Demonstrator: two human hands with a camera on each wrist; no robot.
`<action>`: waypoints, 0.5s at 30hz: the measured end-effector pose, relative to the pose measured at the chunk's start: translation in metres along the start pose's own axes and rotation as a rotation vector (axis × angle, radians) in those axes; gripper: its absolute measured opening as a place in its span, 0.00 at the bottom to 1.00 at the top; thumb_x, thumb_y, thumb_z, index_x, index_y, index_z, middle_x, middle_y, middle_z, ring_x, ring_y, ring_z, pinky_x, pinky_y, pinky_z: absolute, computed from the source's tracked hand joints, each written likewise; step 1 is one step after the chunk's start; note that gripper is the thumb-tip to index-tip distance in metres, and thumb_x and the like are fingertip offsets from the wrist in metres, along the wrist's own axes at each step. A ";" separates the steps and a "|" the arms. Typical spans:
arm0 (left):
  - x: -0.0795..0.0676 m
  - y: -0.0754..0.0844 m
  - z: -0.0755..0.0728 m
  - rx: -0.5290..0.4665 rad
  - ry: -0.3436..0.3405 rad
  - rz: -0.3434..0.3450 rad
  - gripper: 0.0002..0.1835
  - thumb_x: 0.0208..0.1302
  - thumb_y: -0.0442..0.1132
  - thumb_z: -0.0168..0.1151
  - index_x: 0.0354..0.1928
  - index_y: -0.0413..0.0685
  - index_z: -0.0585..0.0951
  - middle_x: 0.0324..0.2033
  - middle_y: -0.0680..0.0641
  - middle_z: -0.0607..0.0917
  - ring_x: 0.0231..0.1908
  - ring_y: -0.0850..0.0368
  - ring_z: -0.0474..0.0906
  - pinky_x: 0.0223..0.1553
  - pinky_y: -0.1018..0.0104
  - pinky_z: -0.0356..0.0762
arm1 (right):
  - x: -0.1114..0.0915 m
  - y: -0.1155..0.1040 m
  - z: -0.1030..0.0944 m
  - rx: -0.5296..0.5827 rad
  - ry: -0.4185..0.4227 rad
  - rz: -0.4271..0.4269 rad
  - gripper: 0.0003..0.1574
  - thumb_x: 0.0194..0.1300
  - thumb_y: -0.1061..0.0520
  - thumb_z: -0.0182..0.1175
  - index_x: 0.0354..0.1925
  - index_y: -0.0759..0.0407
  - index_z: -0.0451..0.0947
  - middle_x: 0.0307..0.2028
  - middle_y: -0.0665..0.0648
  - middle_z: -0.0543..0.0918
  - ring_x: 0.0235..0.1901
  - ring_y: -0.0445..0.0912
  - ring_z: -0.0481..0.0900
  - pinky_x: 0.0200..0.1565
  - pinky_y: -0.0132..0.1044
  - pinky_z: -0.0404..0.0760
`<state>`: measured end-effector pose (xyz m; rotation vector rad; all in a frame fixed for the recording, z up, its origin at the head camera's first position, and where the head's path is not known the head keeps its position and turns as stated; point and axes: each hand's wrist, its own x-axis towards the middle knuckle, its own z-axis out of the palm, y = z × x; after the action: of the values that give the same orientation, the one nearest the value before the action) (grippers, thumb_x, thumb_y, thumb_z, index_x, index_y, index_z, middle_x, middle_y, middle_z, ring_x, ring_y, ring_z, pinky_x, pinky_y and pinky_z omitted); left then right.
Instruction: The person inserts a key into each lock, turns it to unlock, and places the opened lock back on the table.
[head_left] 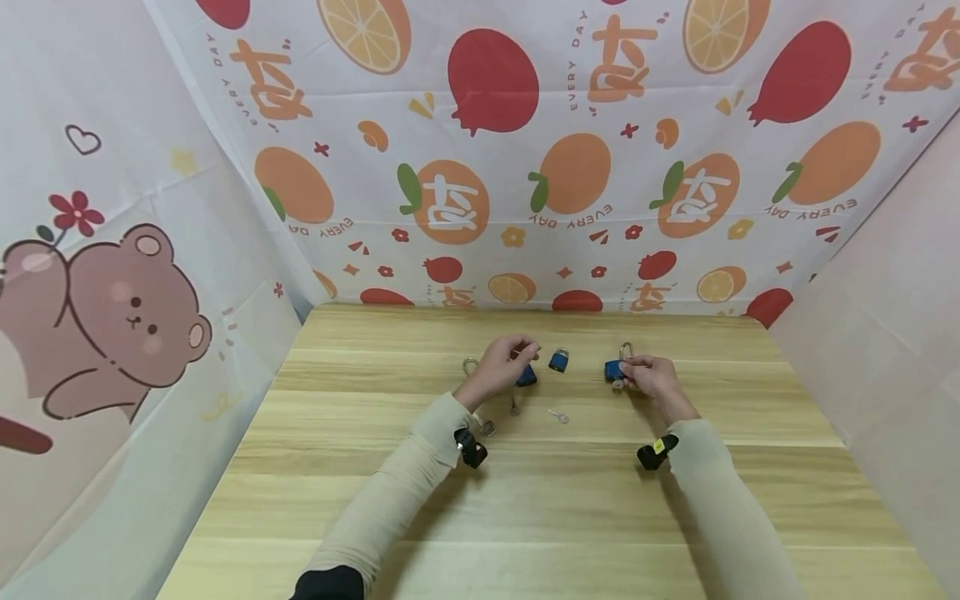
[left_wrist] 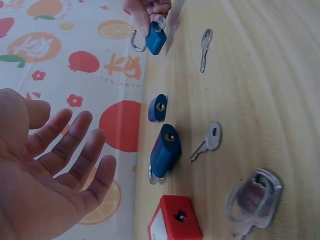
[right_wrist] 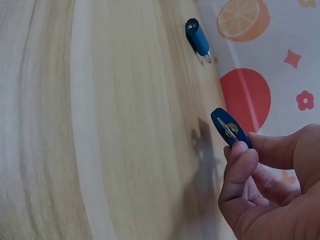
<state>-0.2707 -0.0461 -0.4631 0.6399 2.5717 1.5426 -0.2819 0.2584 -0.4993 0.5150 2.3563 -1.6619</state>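
Note:
My right hand point(head_left: 654, 377) pinches a blue padlock point(right_wrist: 218, 118) between thumb and fingers. Its shackle point(left_wrist: 134, 42) stands open, and a key point(right_wrist: 227, 129) sits in its keyhole. My left hand point(left_wrist: 55, 155) has relaxed, parted fingers and holds nothing; in the head view it hovers above a larger blue padlock point(head_left: 527, 377). Between the two hands stands a small blue padlock point(head_left: 558, 361) with its shackle toward the back. A red padlock point(left_wrist: 181, 220) shows in the left wrist view, mostly covered by my left hand and forearm in the head view.
A loose key point(head_left: 558, 416) lies on the wooden table point(head_left: 570, 517) in front of the small padlock. Another key point(left_wrist: 212, 137) lies before the larger blue one, and keys on a ring point(left_wrist: 255, 197) lie near the red one. A fruit-print cloth point(head_left: 510, 192) hangs behind the table.

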 end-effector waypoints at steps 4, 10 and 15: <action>-0.007 -0.001 -0.001 -0.003 0.001 -0.008 0.18 0.80 0.45 0.49 0.55 0.41 0.82 0.47 0.40 0.88 0.47 0.47 0.84 0.50 0.59 0.81 | 0.001 0.002 -0.002 -0.007 -0.007 0.006 0.26 0.76 0.55 0.56 0.66 0.65 0.73 0.50 0.56 0.81 0.33 0.35 0.79 0.37 0.27 0.81; -0.016 -0.005 0.000 -0.012 0.004 -0.031 0.18 0.80 0.46 0.50 0.54 0.42 0.83 0.47 0.40 0.88 0.44 0.48 0.83 0.44 0.64 0.79 | 0.004 0.004 -0.005 -0.026 -0.012 0.017 0.26 0.77 0.55 0.54 0.67 0.65 0.72 0.57 0.61 0.78 0.33 0.36 0.79 0.37 0.27 0.81; -0.025 -0.012 0.001 -0.044 0.011 -0.039 0.18 0.79 0.45 0.51 0.54 0.38 0.83 0.45 0.37 0.87 0.41 0.49 0.82 0.41 0.68 0.76 | 0.008 0.009 -0.005 -0.024 0.004 0.012 0.26 0.77 0.55 0.55 0.67 0.66 0.72 0.57 0.62 0.78 0.33 0.35 0.79 0.36 0.25 0.81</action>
<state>-0.2514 -0.0601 -0.4778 0.5742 2.5345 1.5908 -0.2858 0.2674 -0.5080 0.5273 2.3679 -1.6269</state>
